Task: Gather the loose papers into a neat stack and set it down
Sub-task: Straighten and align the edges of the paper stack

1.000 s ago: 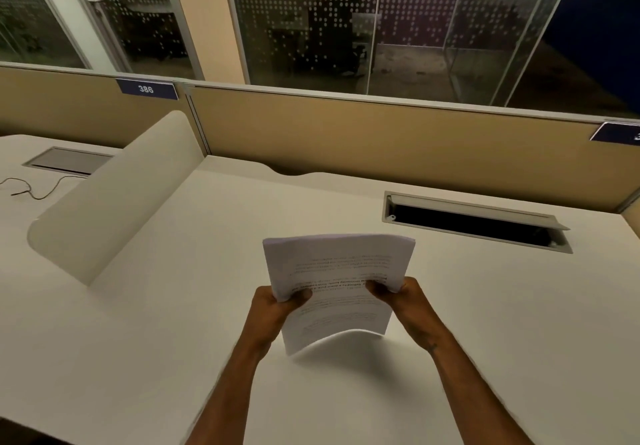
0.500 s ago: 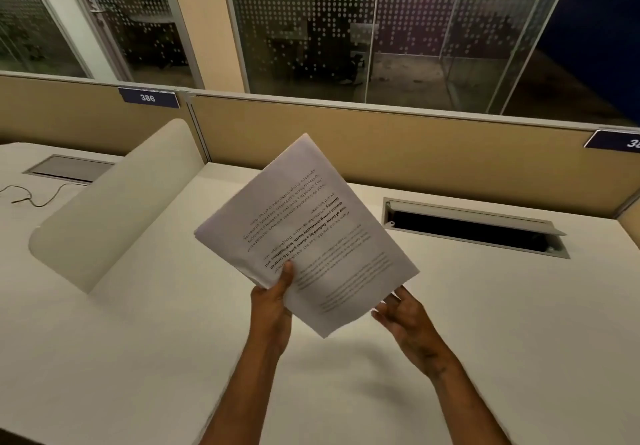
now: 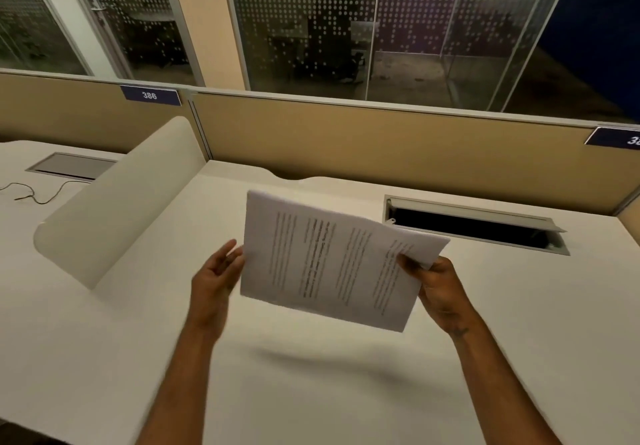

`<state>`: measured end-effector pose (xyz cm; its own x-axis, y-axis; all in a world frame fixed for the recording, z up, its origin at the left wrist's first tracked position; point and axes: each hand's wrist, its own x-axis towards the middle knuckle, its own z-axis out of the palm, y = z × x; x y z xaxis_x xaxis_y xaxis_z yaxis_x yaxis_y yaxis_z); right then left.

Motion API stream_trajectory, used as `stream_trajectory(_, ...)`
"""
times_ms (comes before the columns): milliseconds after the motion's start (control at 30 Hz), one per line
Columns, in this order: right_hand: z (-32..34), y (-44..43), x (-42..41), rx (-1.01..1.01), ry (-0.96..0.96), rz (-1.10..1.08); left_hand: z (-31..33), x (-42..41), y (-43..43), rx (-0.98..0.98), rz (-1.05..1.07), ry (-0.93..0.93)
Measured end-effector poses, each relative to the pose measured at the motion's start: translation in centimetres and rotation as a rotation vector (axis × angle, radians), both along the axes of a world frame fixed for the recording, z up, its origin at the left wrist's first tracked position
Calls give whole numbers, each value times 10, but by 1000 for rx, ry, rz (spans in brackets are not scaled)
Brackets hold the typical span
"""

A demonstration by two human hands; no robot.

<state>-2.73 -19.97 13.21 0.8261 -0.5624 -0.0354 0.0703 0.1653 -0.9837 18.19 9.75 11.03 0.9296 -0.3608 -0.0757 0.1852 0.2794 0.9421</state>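
While the stack of printed papers point(image 3: 332, 261) is held in the air above the white desk point(image 3: 346, 392), only the right hand point(image 3: 440, 292) grips it: thumb on the top sheet and the other fingers beneath, clamped on the stack's corner at about 3 o'clock. Left hand point(image 3: 216, 278) is open at 9 o'clock of the stack, fingers spread and slightly curled, fingertips just beside the left edge of the paper; whether they touch it cannot be told because of motion blur. Stack is turned sideways, so the printed lines run toward and away from the viewer. Sheet edges look roughly aligned, with a small fan of pages showing at the right-hand corner. Stack tilts, far left corner highest, near right corner lowest. A soft shadow lies on the desk at 6 o'clock of the stack, apart from the paper, so the stack is clear of the surface.

Surroundings: an open cable tray point(image 3: 474, 226) is recessed in the desk at 2 o'clock, its flap raised. A curved white divider panel point(image 3: 121, 198) stands at 10 o'clock between this desk and the neighbouring one. A thin cable point(image 3: 38, 195) lies on that neighbouring desk at 9 to 10 o'clock. A tan partition point(image 3: 381, 143) runs across 12 o'clock, carrying a blue number plate point(image 3: 150, 95) reading 386.
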Motion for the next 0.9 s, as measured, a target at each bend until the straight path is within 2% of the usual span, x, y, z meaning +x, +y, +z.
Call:
stream_trajectory(100, -2, -4, 2, -95, 76, 70, 14, 12, 1, 252, -209, -194)
stream_trajectory(167, -5, -2, 5, -124, 110, 102, 11, 5, -12, 315, -327, -219)
stream_trajectory(333, -16, -7, 2, -132, 143, 98, -6, -14, -20, 232, -190, -110)
stream_trajectory(567, -68, 7, -9, -36, 348, 147, -58, -49, -7, 261, -211, 4)
stream_trajectory(900, -77, 12, -3, -15, 358, 127, -74, -56, -4, 282, -178, 49)
